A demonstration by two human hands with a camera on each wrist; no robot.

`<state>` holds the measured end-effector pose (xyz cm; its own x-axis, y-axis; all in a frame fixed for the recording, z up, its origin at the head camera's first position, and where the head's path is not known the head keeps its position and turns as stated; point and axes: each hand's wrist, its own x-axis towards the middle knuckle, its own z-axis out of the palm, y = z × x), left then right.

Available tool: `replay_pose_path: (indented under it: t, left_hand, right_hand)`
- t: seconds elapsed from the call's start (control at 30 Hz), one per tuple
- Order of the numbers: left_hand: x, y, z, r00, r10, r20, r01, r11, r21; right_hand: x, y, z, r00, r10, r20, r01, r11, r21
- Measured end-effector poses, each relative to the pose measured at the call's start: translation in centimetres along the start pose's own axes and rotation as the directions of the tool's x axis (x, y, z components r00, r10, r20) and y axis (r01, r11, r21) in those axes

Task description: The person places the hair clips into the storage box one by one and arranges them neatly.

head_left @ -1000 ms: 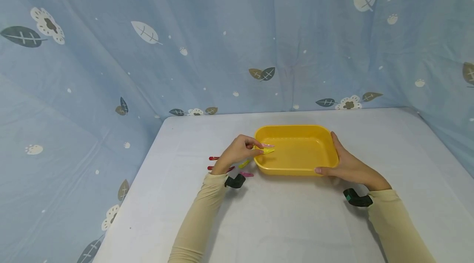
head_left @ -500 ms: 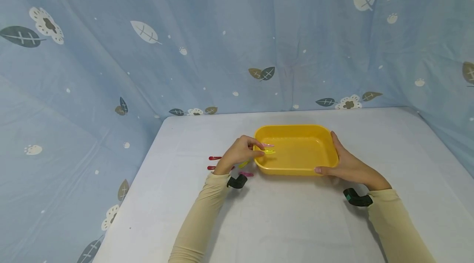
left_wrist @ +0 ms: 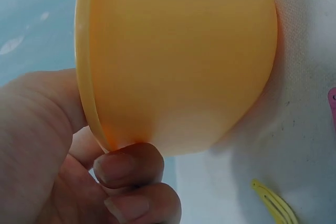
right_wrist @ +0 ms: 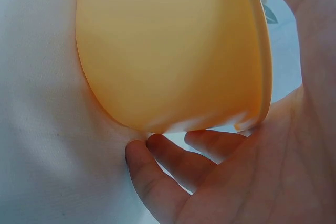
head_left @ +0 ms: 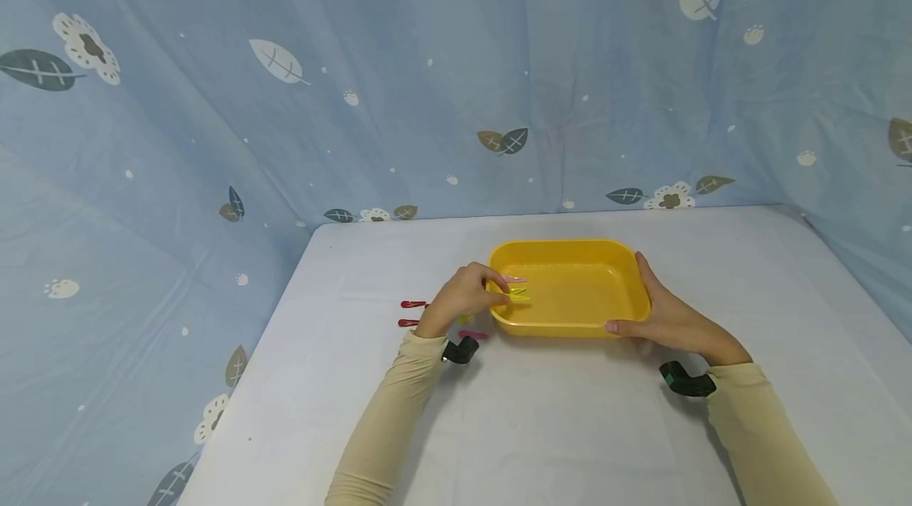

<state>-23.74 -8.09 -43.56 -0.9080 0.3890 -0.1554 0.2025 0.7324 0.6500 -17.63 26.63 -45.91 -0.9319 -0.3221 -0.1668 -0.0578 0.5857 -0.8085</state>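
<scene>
In the head view, my left hand [head_left: 470,292] reaches over the left rim of a yellow plastic tray [head_left: 570,329]. Its thumb and index finger pinch a yellow hair clip [head_left: 521,298] just inside the tray. Right beside that lie another yellow clip and a pale pink hair clip [head_left: 516,279], partly hidden by the fingers. My right hand [head_left: 673,320] grips the tray's right end, thumb on the front rim. In the right wrist view its fingers [right_wrist: 184,161] touch the outer wall. The left wrist view hides the pinched clip behind the tray wall [left_wrist: 178,61].
Left of the tray, on the white-covered table [head_left: 570,427], lie red hair clips [head_left: 412,304], a pink clip [head_left: 473,335] and a yellow clip [left_wrist: 275,203]. My left forearm partly covers this group. A blue patterned curtain [head_left: 399,94] hangs behind the table.
My left hand has shifted slightly right and nearer, its pinched yellow clip moving toward the tray's front. A second yellow clip now shows behind it. My right hand stays on the tray.
</scene>
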Motion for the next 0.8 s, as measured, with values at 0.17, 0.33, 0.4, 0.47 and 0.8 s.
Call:
replay_pose_path:
  t: [0.17, 0.33, 0.4, 0.47, 0.8]
  left_hand:
    - [-0.1, 0.4, 0.1, 0.999, -0.038, -0.022, 0.04, 0.997, 0.059]
    - [0.0, 0.7, 0.1, 0.997, -0.069, -0.026, 0.072, 0.99, 0.121]
    - [0.0, 0.9, 0.1, 0.996, -0.083, -0.022, 0.085, 0.988, 0.132]
    - [0.1, 1.1, 0.1, 0.996, -0.092, -0.021, 0.094, 0.986, 0.14]
    - [0.3, 1.7, 0.2, 0.989, -0.145, -0.017, 0.146, 0.972, 0.184]
  right_hand:
    - [0.0, -0.1, 0.0, 1.0, -0.006, 0.002, 0.006, 1.0, 0.01]
    - [0.0, -0.1, 0.0, 1.0, -0.011, 0.003, 0.011, 1.0, 0.004]
    - [-0.1, -0.1, 0.0, 1.0, -0.01, 0.005, 0.01, 1.0, 0.002]
    - [-0.1, 0.0, -0.1, 1.0, -0.01, 0.004, 0.01, 1.0, 0.002]
    - [0.0, 0.0, 0.0, 1.0, -0.009, 0.002, 0.009, 1.0, -0.005]
